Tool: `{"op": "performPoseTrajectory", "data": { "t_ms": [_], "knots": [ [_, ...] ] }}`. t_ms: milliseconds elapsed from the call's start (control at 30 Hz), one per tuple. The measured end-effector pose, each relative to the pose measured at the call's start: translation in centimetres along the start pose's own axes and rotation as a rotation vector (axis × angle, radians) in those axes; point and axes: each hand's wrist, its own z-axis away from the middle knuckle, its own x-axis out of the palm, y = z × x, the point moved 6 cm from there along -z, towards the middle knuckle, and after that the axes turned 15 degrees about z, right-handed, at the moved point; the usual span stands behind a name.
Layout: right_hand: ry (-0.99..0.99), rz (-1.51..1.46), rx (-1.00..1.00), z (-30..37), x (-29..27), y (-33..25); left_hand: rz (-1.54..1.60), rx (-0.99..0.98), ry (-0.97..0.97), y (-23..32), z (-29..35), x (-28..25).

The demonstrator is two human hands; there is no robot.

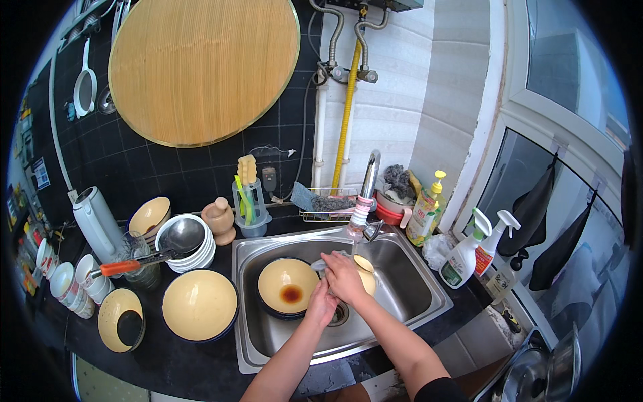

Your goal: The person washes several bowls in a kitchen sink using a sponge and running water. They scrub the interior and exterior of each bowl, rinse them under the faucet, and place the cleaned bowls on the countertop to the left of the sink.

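Observation:
Over the steel sink (pixel 408 315), my two hands meet below the running tap (pixel 370 177). My right hand (pixel 345 278) is closed over a wet grey cloth (pixel 319 266), whose edges show past its fingers. My left hand (pixel 323 307) presses up against the right one from below, its fingers curled and partly hidden; what they grip does not show. Just right of my right hand, a cream bowl (pixel 366 276) stands tilted in the sink, partly covered by that hand. Left of my hands, a cream bowl with a dark rim (pixel 273 276) holds a little brown liquid.
On the counter to the left stand a large cream bowl (pixel 199 305), a cream bowl with dark residue (pixel 110 321), stacked white bowls (pixel 194 258) under a ladle (pixel 182 238), and a wooden mortar (pixel 220 218). Spray bottles (pixel 462 258) and a yellow-capped soap bottle (pixel 425 211) stand right.

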Motion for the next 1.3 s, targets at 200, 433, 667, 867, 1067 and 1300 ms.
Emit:
{"op": "performPoseTrajectory", "data": {
  "t_ms": [200, 433, 667, 867, 1067, 1300],
  "knots": [
    [0.008, -0.107, -0.157, 2.9, -0.9, -1.8, 0.227, 0.024, 0.014, 0.0, -1.9, -3.9],
    [0.191, -0.227, 0.234, 5.4, -1.8, 4.6, 0.333, 0.050, 0.091, 0.7, -1.5, -2.2],
    [0.188, -0.083, -0.098, 4.4, -2.3, -0.7, 0.322, -0.012, 0.025, 0.4, -1.9, -3.3],
    [0.128, -0.128, 0.069, 5.3, -2.2, 0.2, 0.282, 0.041, 0.008, 0.9, -1.9, -3.6],
    [0.118, -0.265, 0.604, 6.9, 0.5, 10.7, 0.357, 0.056, 0.041, 1.2, -1.4, -1.9],
    [0.167, -0.896, 1.014, 8.9, 6.5, 17.1, 0.224, 0.042, 0.107, 0.9, -1.6, -2.9]
  ]
}}
